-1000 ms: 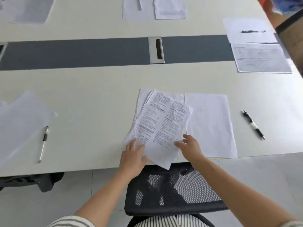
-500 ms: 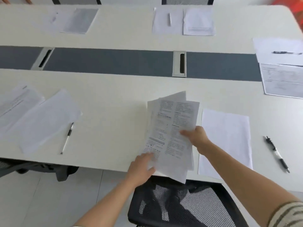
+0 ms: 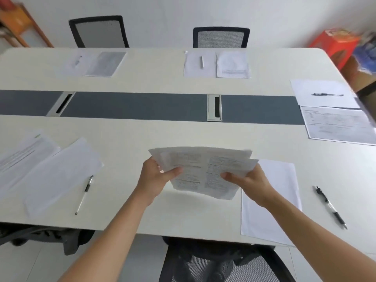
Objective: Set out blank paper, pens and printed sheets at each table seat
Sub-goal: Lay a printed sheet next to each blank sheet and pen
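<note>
- My left hand [image 3: 156,180] and right hand [image 3: 250,184] each clamp one side of a fanned bundle of printed sheets [image 3: 203,169]. My thumbs lie on top, and the paper hides the fingers underneath.
- I hold the bundle off the worktop [image 3: 183,135], above the middle of its near edge. I cannot tell how many pages it has, and the print is too blurred to read.
- The bundle and my right forearm cover part of a blank sheet [image 3: 274,220] lying by the near edge.
- A black pen [image 3: 330,207] lies on the worktop to the right of that sheet, apart from it.
- Towards the near left corner a slim pen [image 3: 84,194] lies just beside a second blank sheet [image 3: 61,174]. Next to that is a printed page [image 3: 22,155], cut off at the left. I cannot tell whether those two papers touch or overlap.
- At the right edge a dark pen [image 3: 327,95] rests on a white sheet [image 3: 305,86], with a printed form [image 3: 337,125] just beside it and partly cut off.
- At the far edge, one paper set [image 3: 233,65] has a pale pen [image 3: 202,62] lying on its left sheet. The other set [image 3: 95,64] is too smeared to make out.
- A grey strip [image 3: 142,106] with a cable slot [image 3: 214,107] runs along the middle of the worktop.
- A mesh chair [image 3: 223,265] sits below my arms, with its front hidden under the near edge.
- Two more chairs [image 3: 221,37] stand behind the far edge.
- An orange box [image 3: 333,45] is a blur beyond the far right corner.
</note>
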`<act>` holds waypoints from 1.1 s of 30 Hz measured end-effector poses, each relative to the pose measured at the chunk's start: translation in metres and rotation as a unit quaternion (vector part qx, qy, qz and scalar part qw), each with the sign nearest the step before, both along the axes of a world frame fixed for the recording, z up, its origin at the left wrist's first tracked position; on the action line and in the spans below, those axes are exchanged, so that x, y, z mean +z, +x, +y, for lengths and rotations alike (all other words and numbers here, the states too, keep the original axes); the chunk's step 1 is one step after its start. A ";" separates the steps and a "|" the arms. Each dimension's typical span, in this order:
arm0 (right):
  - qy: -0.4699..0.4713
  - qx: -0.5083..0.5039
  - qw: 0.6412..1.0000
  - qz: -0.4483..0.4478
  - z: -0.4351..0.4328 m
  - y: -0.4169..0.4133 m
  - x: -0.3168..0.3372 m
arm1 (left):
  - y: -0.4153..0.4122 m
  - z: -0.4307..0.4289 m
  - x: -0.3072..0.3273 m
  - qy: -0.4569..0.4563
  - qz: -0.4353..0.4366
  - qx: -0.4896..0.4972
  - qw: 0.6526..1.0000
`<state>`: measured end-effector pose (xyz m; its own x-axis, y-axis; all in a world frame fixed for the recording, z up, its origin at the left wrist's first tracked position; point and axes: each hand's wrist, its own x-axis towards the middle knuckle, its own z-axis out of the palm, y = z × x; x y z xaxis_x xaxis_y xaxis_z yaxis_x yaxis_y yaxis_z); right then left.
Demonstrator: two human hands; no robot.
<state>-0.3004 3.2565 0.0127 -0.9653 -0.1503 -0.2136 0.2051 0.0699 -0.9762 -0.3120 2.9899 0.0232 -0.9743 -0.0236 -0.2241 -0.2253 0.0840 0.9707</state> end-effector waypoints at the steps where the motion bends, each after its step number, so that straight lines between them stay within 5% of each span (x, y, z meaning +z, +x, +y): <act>1: 0.006 0.003 1.000 -0.009 0.000 -0.001 -0.002 | 0.003 0.002 -0.006 -0.021 -0.007 -0.006 1.000; 12: 0.039 -0.065 0.993 -0.091 -0.014 -0.005 -0.039 | 0.016 0.008 -0.031 -0.088 -0.054 0.016 0.995; 16: 0.067 -0.096 0.976 -0.183 -0.018 -0.024 -0.067 | 0.026 -0.001 -0.053 -0.228 -0.084 0.058 0.968; 20: 0.151 -0.091 0.948 -0.264 -0.025 -0.035 -0.110 | 0.060 0.000 -0.087 -0.328 -0.124 -0.034 0.936; 25: 0.205 -0.073 0.944 -0.250 -0.024 -0.045 -0.133 | 0.088 0.013 -0.114 -0.424 -0.115 -0.178 0.880; 28: 0.338 -0.070 0.918 -0.194 -0.001 -0.035 -0.128 | 0.088 0.022 -0.122 -0.472 -0.090 -0.231 0.846; 33: 0.570 0.020 0.815 -0.107 0.077 0.031 -0.136 | 0.074 0.036 -0.135 -0.530 -0.040 -0.297 0.793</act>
